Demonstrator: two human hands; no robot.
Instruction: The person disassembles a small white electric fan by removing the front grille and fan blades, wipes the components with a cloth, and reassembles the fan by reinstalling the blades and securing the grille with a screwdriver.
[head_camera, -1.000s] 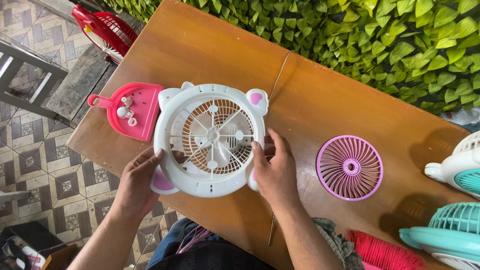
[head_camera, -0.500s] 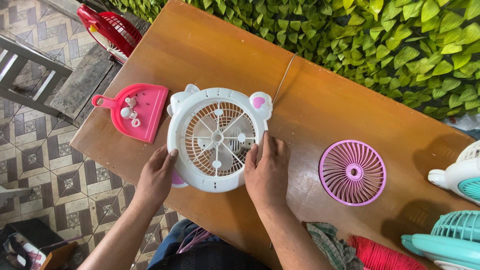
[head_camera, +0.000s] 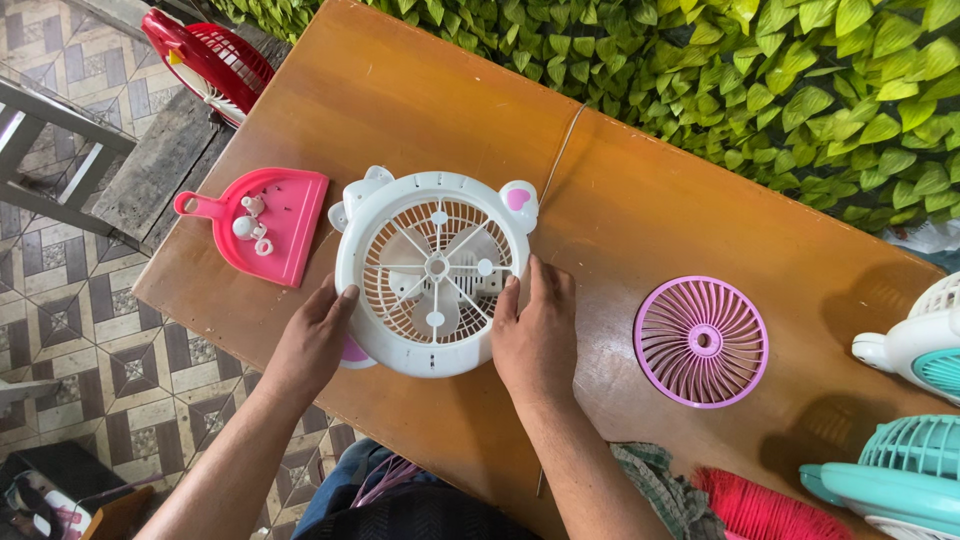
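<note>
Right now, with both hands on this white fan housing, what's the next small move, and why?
Probably reach the right hand to the purple grille lying loose beside the white fan housing, while the left hand steadies the rim. The blades look uncovered, and the grille appears about the right size.

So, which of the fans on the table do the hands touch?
The white round fan with ear-like bumps and a pink heart, lying flat between the left hand and right hand. The teal and white fans stand apart at the right edge.
</note>
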